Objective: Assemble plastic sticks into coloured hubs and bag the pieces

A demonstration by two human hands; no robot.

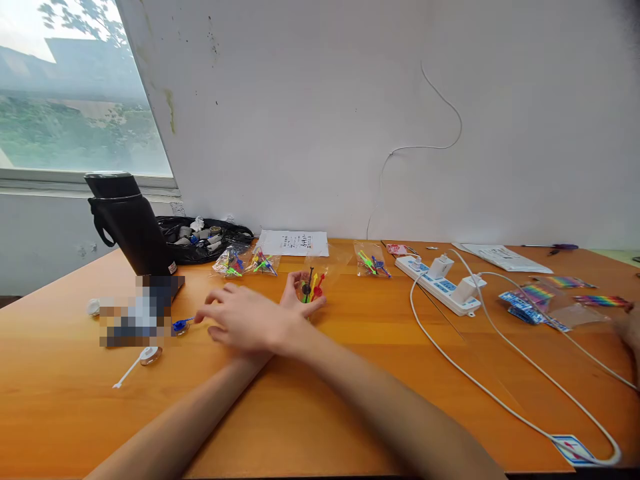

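Observation:
My forearms cross, the right one over the left. My left hand point(295, 293) is closed on a clear plastic bag point(327, 263) with black, yellow, red and green arrow-shaped pieces point(314, 288) in it. To the left, my right hand point(245, 320) is slightly blurred, its fingers spread and nothing seen in them. Its fingertips are close to a blue arrow-shaped piece point(181, 325) on the table; whether they touch it I cannot tell. A white arrow-shaped piece point(135, 365) with a clear round base lies farther left, toward the front.
A black bottle point(129, 227) stands at left before a black bag point(215, 233). Bags of coloured pieces point(245, 261) and another bag point(371, 260) lie at the back. A white power strip point(437, 287), cables and rainbow-coloured packets point(537, 297) occupy the right. Another person's hand point(629, 327) shows there.

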